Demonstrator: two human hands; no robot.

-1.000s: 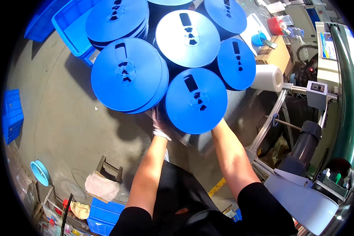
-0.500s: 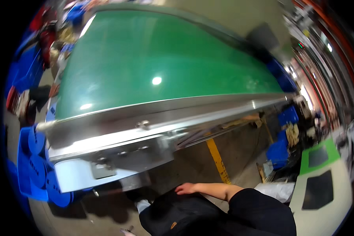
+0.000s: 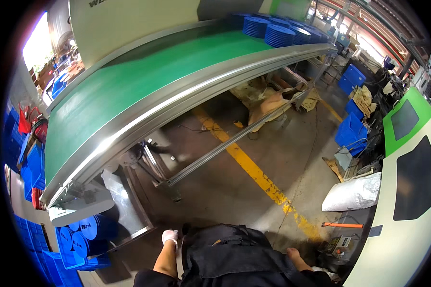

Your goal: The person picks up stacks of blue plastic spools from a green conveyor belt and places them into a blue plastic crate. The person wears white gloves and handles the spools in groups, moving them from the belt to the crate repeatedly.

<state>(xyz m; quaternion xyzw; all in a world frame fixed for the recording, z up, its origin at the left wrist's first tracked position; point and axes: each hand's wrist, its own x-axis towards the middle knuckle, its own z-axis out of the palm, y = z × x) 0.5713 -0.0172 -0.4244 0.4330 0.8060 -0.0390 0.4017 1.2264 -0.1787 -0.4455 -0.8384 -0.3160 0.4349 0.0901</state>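
Note:
My left hand (image 3: 170,237), in a pale glove, hangs low beside the black apron (image 3: 225,251). Its fingers are curled together and nothing shows in them. On the other side of the apron is my right hand (image 3: 293,252), bare and partly in view; its fingers are too small and shaded to read. Neither hand touches the green conveyor belt (image 3: 129,88) ahead. Stacks of blue round discs (image 3: 279,36) stand at the belt's far right end. More blue round pieces (image 3: 96,227) sit in a blue crate (image 3: 64,251) under its near left end.
A metal frame bar (image 3: 215,153) runs low under the conveyor, over a floor with a yellow line (image 3: 254,170). To the right are a white sack (image 3: 353,192), an orange-handled tool (image 3: 342,225), blue bins (image 3: 350,131) and a cream and green machine (image 3: 414,177).
My view has swung to the right and drawn back from the belt, bringing the disc stacks into sight. My right hand has moved from across the apron to its right side. My left hand now shows.

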